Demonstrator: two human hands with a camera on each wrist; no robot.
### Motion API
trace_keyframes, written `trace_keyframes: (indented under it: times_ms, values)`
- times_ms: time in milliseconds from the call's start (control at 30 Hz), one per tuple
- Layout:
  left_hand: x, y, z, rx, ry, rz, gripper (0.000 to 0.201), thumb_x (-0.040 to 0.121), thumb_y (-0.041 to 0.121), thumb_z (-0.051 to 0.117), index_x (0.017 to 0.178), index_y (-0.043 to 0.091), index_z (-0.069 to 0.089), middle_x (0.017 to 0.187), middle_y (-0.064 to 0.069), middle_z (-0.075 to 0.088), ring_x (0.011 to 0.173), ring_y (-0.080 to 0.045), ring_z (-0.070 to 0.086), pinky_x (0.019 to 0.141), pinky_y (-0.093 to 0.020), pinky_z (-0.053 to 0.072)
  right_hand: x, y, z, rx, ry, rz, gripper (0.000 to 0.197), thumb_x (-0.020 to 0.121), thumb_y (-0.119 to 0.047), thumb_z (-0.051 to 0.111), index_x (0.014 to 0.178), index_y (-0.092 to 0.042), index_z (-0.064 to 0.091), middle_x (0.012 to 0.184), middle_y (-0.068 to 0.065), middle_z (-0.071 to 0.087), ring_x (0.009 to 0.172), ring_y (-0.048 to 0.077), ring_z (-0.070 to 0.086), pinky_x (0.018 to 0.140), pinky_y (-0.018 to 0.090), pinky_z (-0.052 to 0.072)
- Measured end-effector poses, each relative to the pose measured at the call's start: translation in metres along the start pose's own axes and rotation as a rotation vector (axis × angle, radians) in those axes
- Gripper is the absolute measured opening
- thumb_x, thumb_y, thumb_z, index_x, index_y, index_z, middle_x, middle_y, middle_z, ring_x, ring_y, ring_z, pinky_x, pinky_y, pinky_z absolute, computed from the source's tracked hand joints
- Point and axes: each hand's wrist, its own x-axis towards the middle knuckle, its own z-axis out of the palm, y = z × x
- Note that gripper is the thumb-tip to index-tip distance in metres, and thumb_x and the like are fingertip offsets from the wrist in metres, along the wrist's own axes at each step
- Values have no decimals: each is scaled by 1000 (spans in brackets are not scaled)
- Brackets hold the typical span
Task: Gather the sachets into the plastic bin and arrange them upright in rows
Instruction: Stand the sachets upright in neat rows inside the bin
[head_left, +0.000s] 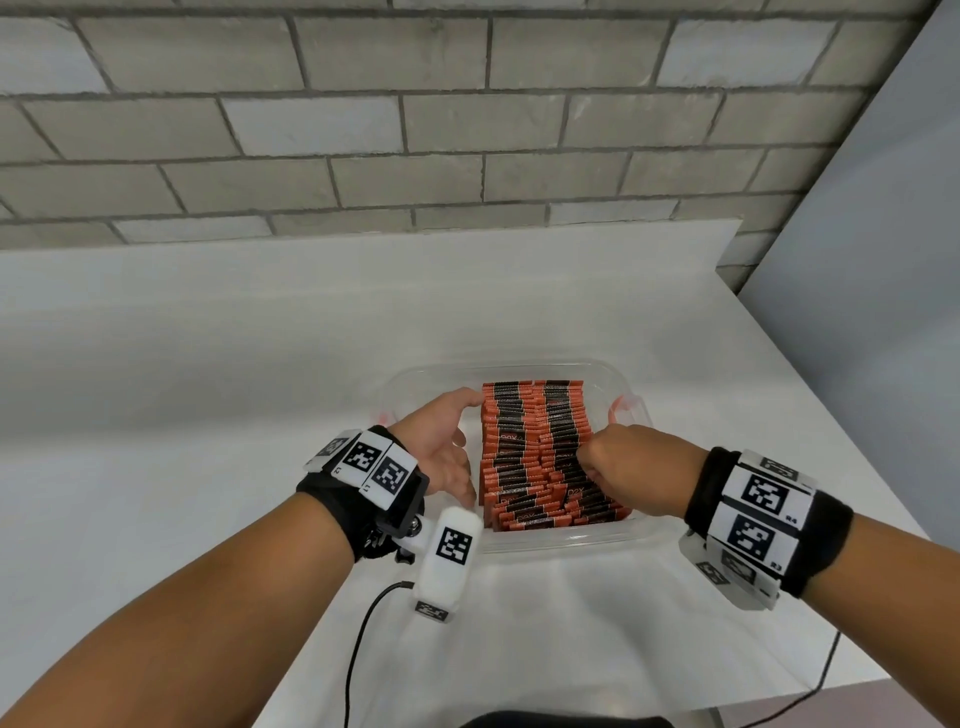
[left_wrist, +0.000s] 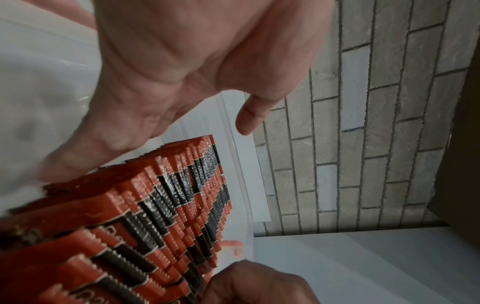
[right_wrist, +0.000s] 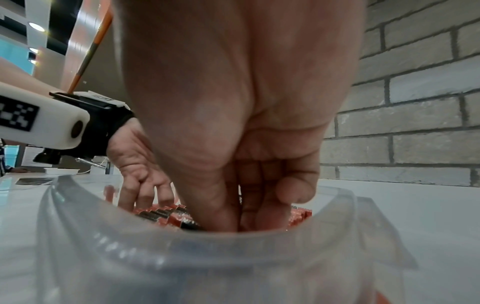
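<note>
While the sachets (head_left: 540, 457) stand packed on edge in two rows inside the clear plastic bin (head_left: 618, 535), which sits on the white table (head_left: 208, 364) before a brick wall (head_left: 467, 130), the step in hand is judged to be the final squaring of the rows. The left hand (head_left: 441, 452) is held flat, fingers straight and relaxed, and is laid along the left flank of the left row; nothing is gripped by it. The right hand (head_left: 628, 467) is curled and its fingertips (right_wrist: 259, 218) are pushed down among the sachets of the right row; whether a sachet is actually pinched between them cannot be told, since the tips are hidden among the packs and behind the bin's rim.

To be done well, the block should be braced by the flat left palm while stray packs are eased upright by the right fingertips, a few at a time. Pressure is best kept light and sideways, because thin foil packs are likely to buckle or fan out if they are squeezed from above. The nearest sachets appear to lean towards the person, so attention is best given there, lest the rows slump into the gap at the near wall.
</note>
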Motion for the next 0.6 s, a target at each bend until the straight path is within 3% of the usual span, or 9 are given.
trace_keyframes:
  times_ms: [133, 200, 333, 467, 600]
  values:
    - [4, -3, 3, -5, -17, -4, 85, 89, 41, 55, 149, 1, 8, 149, -36, 20, 126, -56, 36, 91, -64, 32, 1, -2, -1, -18, -12, 4, 19, 88, 6, 46, 84, -6, 59, 86, 11, 59, 69, 23, 55, 64, 32, 49]
    - [5, -6, 3, -2, -32, -7, 86, 88, 41, 56, 148, 2, 8, 147, -36, 25, 123, -55, 40, 95, -67, 29, 0, -2, -2, -13, -8, 1, 18, 89, 5, 45, 85, -6, 60, 87, 11, 61, 70, 23, 57, 67, 33, 50]
    - [4, -7, 1, -4, -26, 1, 85, 89, 41, 55, 149, 4, 8, 150, -35, 20, 126, -56, 37, 84, -64, 34, -7, -1, -8, 56, 60, -54, 19, 92, -4, 46, 96, -14, 62, 98, 5, 62, 85, 22, 60, 76, 34, 52]
    - [4, -7, -1, 7, -27, 9, 83, 89, 42, 56, 148, 5, 11, 150, -35, 19, 126, -57, 36, 89, -66, 33, -16, -7, -11, 52, 29, -122, 30, 95, -9, 46, 118, -17, 64, 115, 0, 61, 101, 17, 58, 79, 18, 41]
    - [4, -8, -1, 19, -38, 8, 79, 89, 41, 55, 146, 5, 13, 147, -35, 26, 124, -56, 39, 79, -61, 33, -16, -10, -10, 53, 31, -120, 28, 94, -12, 52, 118, -19, 65, 115, 0, 63, 99, 16, 60, 83, 22, 46]
